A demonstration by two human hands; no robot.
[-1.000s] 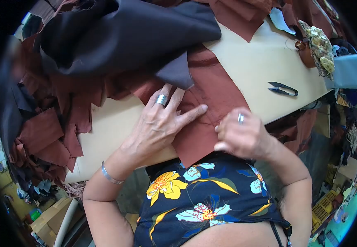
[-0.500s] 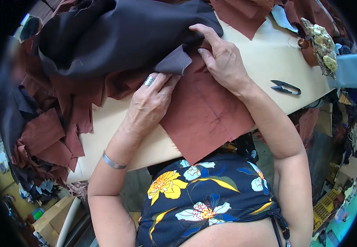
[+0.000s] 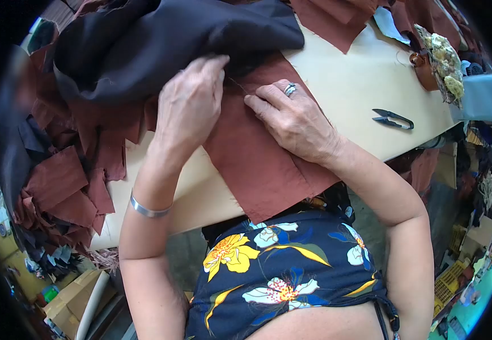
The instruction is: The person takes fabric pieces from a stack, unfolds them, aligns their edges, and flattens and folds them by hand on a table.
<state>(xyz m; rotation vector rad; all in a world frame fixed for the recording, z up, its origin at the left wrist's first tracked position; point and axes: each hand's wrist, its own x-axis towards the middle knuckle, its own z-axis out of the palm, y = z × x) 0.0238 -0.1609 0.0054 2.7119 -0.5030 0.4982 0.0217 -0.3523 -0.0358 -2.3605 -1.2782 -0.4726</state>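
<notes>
A reddish-brown cloth piece point(image 3: 251, 164) lies over the table's front edge, its lower corner hanging toward my lap. My right hand point(image 3: 297, 122), wearing a ring, rests on this piece with its fingers bent and the fingertips pinching the cloth. Beside the cloth's left edge is my left hand point(image 3: 192, 105), raised against a large bunched dark cloth point(image 3: 138, 51). Its fingers are curled together and somewhat blurred; what they hold is hidden. A thin line like a loose thread or fold shows on the reddish cloth between both hands.
Black thread snips point(image 3: 393, 119) lie on the cream tabletop point(image 3: 359, 85) to the right. Reddish-brown scraps point(image 3: 59, 181) pile up at the left, with more cloth point(image 3: 339, 22) at the back. A brown pot point(image 3: 424, 72) stands near the right edge beside a light-blue container point(image 3: 485, 97).
My left hand has moved up and slightly left, and the small dark flap it held no longer shows. My right hand has come down onto the reddish cloth, which has shifted slightly left.
</notes>
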